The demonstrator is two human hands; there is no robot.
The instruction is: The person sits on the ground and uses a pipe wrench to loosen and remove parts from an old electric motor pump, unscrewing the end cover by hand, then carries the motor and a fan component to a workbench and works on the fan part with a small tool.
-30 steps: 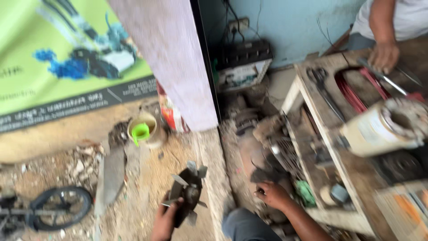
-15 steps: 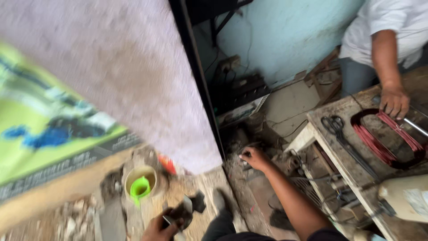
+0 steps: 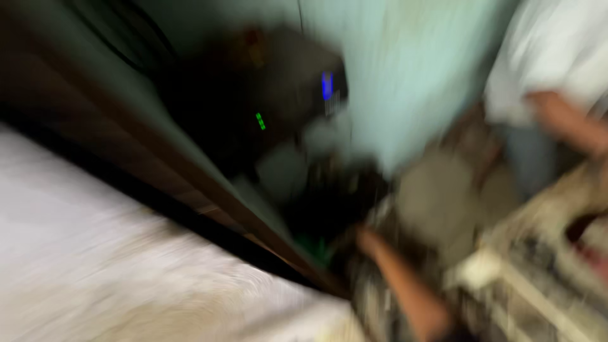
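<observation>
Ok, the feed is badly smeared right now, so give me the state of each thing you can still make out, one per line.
right hand: stretched forward into dark clutter, grip too blurred to tell.
left hand: out of view.
dark box: against the pale wall, small blue and green lights lit.
wooden bench: at right, cluttered, contents unreadable.
other person's arm: bent above the bench, white sleeve, hand cut off by the frame edge.

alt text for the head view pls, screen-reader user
Heavily motion-blurred view: the person's right hand reaches down into dark clutter by a pale blue wall. Another person in a white shirt stands at right.
</observation>
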